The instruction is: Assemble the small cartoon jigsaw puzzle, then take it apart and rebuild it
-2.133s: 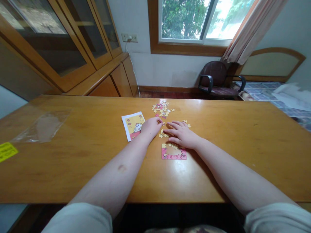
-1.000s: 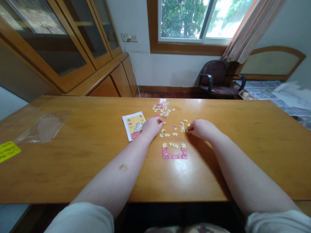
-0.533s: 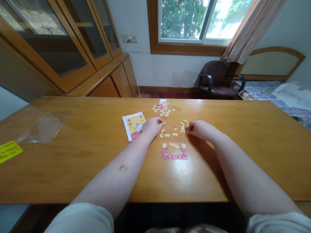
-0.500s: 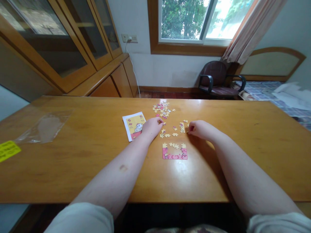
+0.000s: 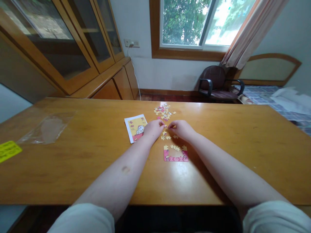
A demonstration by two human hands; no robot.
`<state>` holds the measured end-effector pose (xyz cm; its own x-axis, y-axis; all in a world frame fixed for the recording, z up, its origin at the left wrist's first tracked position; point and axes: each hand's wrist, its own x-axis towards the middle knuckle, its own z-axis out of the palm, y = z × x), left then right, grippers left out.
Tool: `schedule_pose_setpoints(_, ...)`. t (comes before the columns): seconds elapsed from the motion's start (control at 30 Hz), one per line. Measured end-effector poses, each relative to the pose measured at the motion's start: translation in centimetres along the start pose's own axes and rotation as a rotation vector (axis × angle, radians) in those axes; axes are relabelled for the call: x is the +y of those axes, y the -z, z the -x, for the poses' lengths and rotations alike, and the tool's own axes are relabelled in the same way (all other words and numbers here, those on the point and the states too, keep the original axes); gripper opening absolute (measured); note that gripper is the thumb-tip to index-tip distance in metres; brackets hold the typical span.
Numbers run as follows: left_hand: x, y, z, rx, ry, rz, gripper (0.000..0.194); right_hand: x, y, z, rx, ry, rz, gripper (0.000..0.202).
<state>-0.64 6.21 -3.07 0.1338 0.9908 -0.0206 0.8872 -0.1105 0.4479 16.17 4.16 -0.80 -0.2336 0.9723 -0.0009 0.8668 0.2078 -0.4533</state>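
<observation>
At table centre, both hands are meeting over the loose jigsaw pieces. Left hand (image 5: 152, 130) is resting knuckles-up on the wooden table (image 5: 73, 161), fingers curled together, fingertips pinching at a small yellow piece (image 5: 165, 126); too small to tell if it is actually gripped. Right hand (image 5: 182, 128) is sitting at 3 o'clock of the left, thumb and forefinger closed toward the same spot, tips nearly touching the left's; can't tell whether it is holding that piece or a second one. A few loose pieces (image 5: 166, 137) are lying just at 6 o'clock of the fingertips. Partly built puzzle frame (image 5: 176, 153), pink bottom edge with yellow corners and open middle, is lying further at 6 o'clock, between the two forearms. Unsorted piece pile (image 5: 164, 112) is sitting at 12 o'clock of the hands. Reference picture card (image 5: 136, 127) is lying at 9 o'clock, touching the left hand's edge. Clear plastic bag (image 5: 47, 127) and yellow label (image 5: 8, 150) are sitting well apart at far 9 o'clock.
</observation>
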Motion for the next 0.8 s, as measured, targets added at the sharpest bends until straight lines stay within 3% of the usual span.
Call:
schedule_pose_setpoints(0.53,0.0,-0.2,0.1,0.023,-0.022,-0.018,0.027,0.1,-2.2,-0.7,0.094,0.117,0.057,0.016)
schedule_pose_setpoints(0.67,0.0,-0.1,0.1,0.019,-0.014,-0.022,0.028,0.5,-1.9,-0.5,0.159,0.120,0.044,0.019)
schedule_pose_setpoints(0.8,0.1,-0.1,0.1,0.018,-0.001,-0.023,0.027,1.0,-1.0,0.2,0.116,0.136,0.135,0.023)
